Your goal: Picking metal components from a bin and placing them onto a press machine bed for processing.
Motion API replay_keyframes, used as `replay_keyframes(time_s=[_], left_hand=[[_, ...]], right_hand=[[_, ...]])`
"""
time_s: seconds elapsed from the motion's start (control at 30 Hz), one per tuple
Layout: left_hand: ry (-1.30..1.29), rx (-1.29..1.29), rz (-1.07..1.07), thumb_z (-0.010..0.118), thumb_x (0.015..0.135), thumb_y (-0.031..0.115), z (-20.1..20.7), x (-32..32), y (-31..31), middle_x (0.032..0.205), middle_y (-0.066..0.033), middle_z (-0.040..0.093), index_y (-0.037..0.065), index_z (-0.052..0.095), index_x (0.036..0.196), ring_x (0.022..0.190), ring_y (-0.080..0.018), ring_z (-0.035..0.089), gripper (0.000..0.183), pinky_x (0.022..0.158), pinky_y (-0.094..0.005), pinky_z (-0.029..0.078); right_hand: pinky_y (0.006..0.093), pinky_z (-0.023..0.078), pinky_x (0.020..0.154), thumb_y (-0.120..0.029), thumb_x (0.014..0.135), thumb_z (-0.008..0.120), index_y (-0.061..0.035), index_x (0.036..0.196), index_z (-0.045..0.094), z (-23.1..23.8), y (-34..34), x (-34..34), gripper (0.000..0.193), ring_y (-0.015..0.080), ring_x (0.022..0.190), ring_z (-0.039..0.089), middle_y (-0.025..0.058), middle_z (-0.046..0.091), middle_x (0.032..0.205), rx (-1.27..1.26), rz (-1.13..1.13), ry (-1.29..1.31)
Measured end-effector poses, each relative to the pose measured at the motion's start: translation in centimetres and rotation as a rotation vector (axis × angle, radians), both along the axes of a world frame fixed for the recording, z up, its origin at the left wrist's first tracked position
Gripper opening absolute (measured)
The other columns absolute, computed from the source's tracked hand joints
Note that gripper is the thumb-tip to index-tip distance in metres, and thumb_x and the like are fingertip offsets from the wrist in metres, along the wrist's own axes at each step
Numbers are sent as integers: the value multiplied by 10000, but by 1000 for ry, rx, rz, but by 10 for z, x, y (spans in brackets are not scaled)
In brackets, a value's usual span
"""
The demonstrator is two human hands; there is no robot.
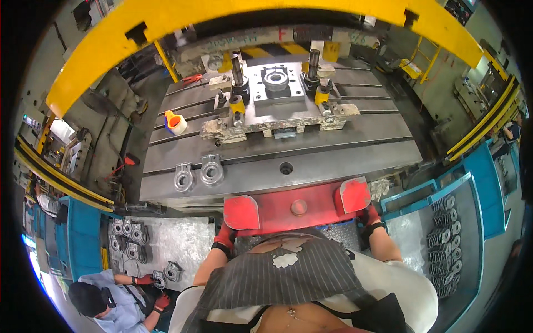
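A red two-hand control console [298, 207] spans the space in front of me, with a round button in its middle and a curved guard at each end. My left hand [224, 237], in a red glove, is at the console's left end. My right hand [368, 215], also gloved in red, is at its right end. The guards hide the fingers of both hands. Beyond the console, a metal ring part [276, 79] sits on the lower die [261, 95] between two upright guide posts. Two more cast ring parts, one [184, 177] beside another [211, 171], lie on the press bed [355, 158].
A yellow press beam [266, 11] arches overhead. An orange-and-white tape roll [176, 123] and red-handled pliers [192, 79] lie on the bed. Lower left, a co-worker [105, 302] handles ring parts at a metal table [189, 233]. Stacked ring parts [444, 244] fill a blue-framed bin at right.
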State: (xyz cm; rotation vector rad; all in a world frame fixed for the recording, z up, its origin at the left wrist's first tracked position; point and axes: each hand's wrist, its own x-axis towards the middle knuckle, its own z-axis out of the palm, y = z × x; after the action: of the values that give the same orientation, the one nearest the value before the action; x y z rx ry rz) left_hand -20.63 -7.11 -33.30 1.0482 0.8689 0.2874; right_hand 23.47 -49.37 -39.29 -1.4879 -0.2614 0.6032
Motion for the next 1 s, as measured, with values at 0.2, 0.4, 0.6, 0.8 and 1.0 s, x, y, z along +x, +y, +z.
replay_keyframes(time_s=[0.2, 0.4, 0.6, 0.8, 1.0], left_hand=[[-121, 57, 86, 625, 830, 356, 2, -12, -9, 1005, 41, 615, 200, 547, 1120, 828, -131, 596, 338, 665, -320, 484], [-87, 61, 80, 609, 850, 362, -11, -27, -5, 1047, 26, 617, 183, 542, 1162, 898, -148, 596, 366, 728, -328, 487], [-57, -418, 192, 492, 930, 286, 0, -34, 10, 1228, -52, 552, 50, 469, 1280, 1081, -140, 522, 422, 934, -308, 407], [252, 517, -466, 495, 919, 366, 132, -39, 145, 1237, -66, 558, 50, 529, 1226, 1081, -165, 511, 442, 950, -326, 378], [-113, 1069, -44, 611, 842, 396, 242, 174, 196, 1211, -159, 550, 26, 472, 1267, 1145, -261, 511, 580, 960, -337, 397]], right_hand=[[354, 468, 873, -165, 705, 710, -73, 1140, 559, 59, 19, -16, 470, 286, 1031, 580, 133, 591, 1164, -537, 334, -1031], [324, 431, 911, -161, 752, 683, -58, 1156, 546, 82, 31, -30, 438, 215, 1083, 547, 96, 580, 1180, -97, 176, -109], [315, 446, 863, -257, 839, 615, -84, 1139, 549, 72, 18, -15, 354, 179, 1002, 563, 74, 598, 1099, -133, 33, 73], [291, 491, 623, -340, 868, 567, -101, 1036, 572, 152, 43, 9, 292, 141, 718, 594, 30, 622, 835, 316, -299, 296], [290, 490, 654, -259, 873, 584, -53, 1011, 605, 172, 76, 33, 249, 162, 741, 604, 53, 628, 866, 211, 8, 276]])
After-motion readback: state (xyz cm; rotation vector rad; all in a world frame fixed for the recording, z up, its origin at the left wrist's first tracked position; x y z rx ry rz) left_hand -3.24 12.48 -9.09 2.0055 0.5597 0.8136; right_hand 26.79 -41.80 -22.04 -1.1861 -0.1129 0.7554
